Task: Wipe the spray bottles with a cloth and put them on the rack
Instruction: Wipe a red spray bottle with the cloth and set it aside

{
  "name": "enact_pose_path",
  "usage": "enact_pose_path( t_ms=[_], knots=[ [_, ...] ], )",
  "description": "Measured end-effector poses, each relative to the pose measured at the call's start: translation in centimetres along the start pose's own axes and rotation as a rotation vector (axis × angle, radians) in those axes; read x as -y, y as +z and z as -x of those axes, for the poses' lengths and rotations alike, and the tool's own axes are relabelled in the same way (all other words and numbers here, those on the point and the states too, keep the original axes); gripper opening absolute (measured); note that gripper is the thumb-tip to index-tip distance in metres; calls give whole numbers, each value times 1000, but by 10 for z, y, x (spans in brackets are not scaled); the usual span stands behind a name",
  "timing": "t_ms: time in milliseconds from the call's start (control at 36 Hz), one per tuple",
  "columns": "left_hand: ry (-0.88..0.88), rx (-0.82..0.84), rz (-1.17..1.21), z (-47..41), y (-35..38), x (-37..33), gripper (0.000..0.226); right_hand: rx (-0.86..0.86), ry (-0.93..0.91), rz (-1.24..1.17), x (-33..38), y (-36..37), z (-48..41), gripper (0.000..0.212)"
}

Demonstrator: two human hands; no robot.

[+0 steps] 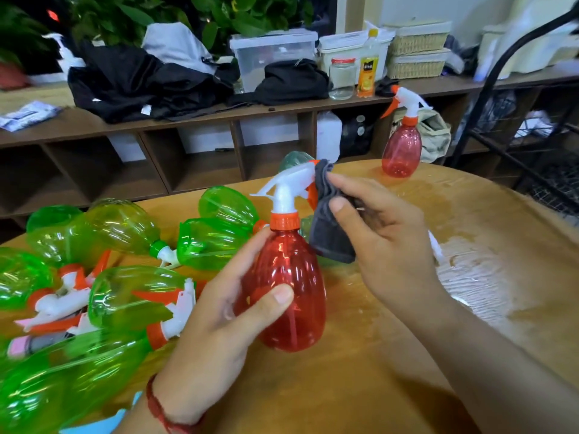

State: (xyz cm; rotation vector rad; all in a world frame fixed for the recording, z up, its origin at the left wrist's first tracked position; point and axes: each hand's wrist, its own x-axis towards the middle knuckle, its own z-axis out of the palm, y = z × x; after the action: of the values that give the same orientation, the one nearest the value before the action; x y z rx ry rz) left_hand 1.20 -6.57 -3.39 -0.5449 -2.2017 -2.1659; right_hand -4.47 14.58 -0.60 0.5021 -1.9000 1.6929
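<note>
Gripping the red spray bottle point(291, 277) upright at the centre of the frame with the left hand point(219, 311), curling the thumb across the front of its belly and wrapping the fingers round the far side. Holding it low over the wooden table point(376, 386), possibly touching the top: hard to tell.

Pinching a dark grey cloth point(329, 227) in the right hand point(385, 239), just right of the bottle's neck, clamping it between thumb and fingers. Pressing its upper fold against the orange nozzle tip and trigger at the front of the white spray head. Letting the lower end of the cloth hang beside the bottle's shoulder.

Wearing a red cord point(156, 405) round the left wrist, at the bottom of the frame.

Sharing the table with a heap of green spray bottles point(125, 227), lying on their sides across the left and lower left of the frame, touching one another, showing white heads and orange triggers. Sharing it also with a second red spray bottle point(401, 148), standing upright near the far edge, upper right of centre, well apart from both hands. Showing a wet, glistening patch point(470, 270) on the tabletop at the right.

Facing a black wire rack point(501, 104) at the right edge of the frame, beyond the table. Looking past the table to a long brown shelf unit point(219, 120) crossing the upper frame, carrying black clothing point(141, 83) at upper left, then a clear plastic box point(272, 54), a glass jar point(342, 78) and a yellow juice bottle point(367, 73) at upper centre.
</note>
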Motion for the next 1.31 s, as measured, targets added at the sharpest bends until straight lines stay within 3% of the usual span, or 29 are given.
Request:
enact_pose_path(
  t_ms=[222,361,444,528,611,667,806,917,1111,1194,1250,1306],
  knots=[
    [-31,49,16,-1,-8,-1,68,197,427,-342,-2,-4,-5,32],
    [-65,35,47,0,-7,-3,68,217,483,-452,-2,-10,-9,25],
    [-53,-5,-73,1,-1,-6,69,127,495,-411,-3,-6,-8,21],
    [-36,-152,-236,2,10,-10,84,22,493,-397,-3,0,-5,22],
    [22,-329,-660,4,16,-18,105,-58,468,-412,-3,6,-1,21],
    [105,-354,-882,5,19,-18,112,-103,478,-420,0,10,3,24],
    [50,-378,-1026,3,20,-11,117,-70,509,-438,6,17,10,26],
    [-9,-388,-839,0,10,-6,104,1,492,-410,5,17,8,25],
    [-103,-364,-115,-7,-1,-1,69,-34,500,-450,-2,12,5,42],
    [-116,-333,245,-8,-2,2,66,14,506,-429,0,13,6,36],
    [-134,-282,298,-9,-4,1,61,78,490,-361,1,15,10,33],
    [-143,-246,205,-9,-6,1,60,113,457,-280,1,17,13,33]
  ],
)
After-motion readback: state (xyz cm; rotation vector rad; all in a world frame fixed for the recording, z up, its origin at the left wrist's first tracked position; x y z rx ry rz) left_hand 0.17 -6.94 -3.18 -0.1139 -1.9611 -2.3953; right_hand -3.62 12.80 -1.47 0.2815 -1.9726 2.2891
